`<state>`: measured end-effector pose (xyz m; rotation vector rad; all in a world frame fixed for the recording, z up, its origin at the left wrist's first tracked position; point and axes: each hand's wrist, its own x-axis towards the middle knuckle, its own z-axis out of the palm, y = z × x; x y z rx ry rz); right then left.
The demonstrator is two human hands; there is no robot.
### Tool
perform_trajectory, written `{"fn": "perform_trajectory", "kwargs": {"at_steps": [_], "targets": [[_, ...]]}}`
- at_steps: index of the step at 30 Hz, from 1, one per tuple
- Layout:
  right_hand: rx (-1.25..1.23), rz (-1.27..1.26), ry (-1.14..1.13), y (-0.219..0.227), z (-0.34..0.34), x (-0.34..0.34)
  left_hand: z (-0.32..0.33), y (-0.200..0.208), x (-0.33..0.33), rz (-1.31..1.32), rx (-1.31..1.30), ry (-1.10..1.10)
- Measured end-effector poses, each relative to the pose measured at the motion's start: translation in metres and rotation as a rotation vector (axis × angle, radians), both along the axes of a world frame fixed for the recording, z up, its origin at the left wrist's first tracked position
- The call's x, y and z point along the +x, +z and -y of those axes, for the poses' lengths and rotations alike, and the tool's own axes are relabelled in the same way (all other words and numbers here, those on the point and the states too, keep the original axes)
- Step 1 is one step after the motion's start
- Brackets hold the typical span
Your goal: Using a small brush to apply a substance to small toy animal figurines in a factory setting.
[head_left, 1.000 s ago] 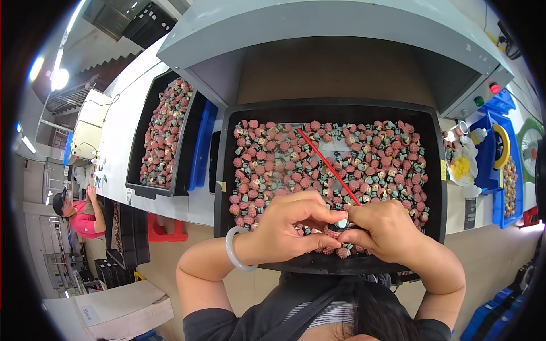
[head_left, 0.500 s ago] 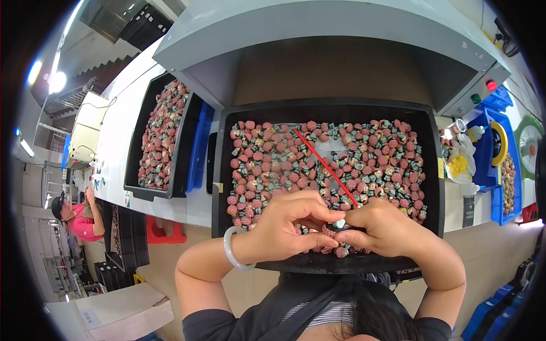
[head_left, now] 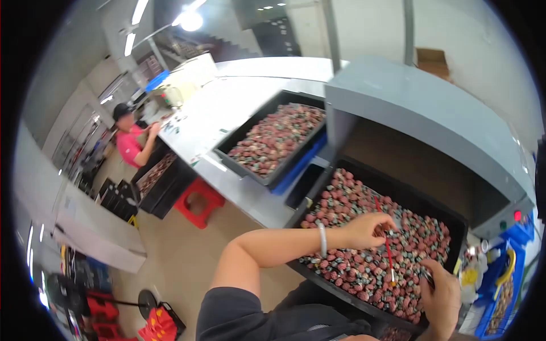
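Observation:
A black tray (head_left: 458,207) in front of me holds a layer of small pink, bumpy figurines (head_left: 347,273) with pale and grey-green parts. Over its middle is my left hand (head_left: 367,230), a pale bangle at the wrist. Its fingers are curled together, and what lies between them is too blurred to name. A thin red stick (head_left: 390,256) with a yellowish end runs past these fingertips, across the figurines. My right hand (head_left: 442,292) bends over the tray's near right part, thumb and fingers closed around something small and dark that I cannot make out.
A grey open-fronted housing (head_left: 421,94) stands behind the tray. To its left, a second black tray (head_left: 224,152) of figurines sits on the white table (head_left: 227,102). Blue bins (head_left: 492,295) are at right. A red stool (head_left: 199,199) and a seated person in pink (head_left: 131,145) are farther left.
The head view has swung left and tilted, so the trays appear lower right. My hands, together before at the tray's near edge, are now apart, the left farther over the figurines.

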<state>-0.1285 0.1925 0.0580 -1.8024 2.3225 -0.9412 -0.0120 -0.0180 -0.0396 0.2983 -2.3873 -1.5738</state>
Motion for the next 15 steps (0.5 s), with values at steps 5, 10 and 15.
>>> {"fn": "perform_trajectory", "kwargs": {"at_steps": [5,10,15], "targets": [[-0.025,0.021,-0.124,-0.013,-0.064,-0.028,-0.008,0.009,0.001,-0.032,-0.011,0.030],[-0.399,0.405,-0.618,-0.047,-0.130,-0.120,-0.019,0.038,0.003,-0.022,0.167,0.088],[-0.428,0.039,-1.049,-0.080,-0.247,-0.219,-0.049,0.061,0.006,0.036,0.121,-0.008]]}}
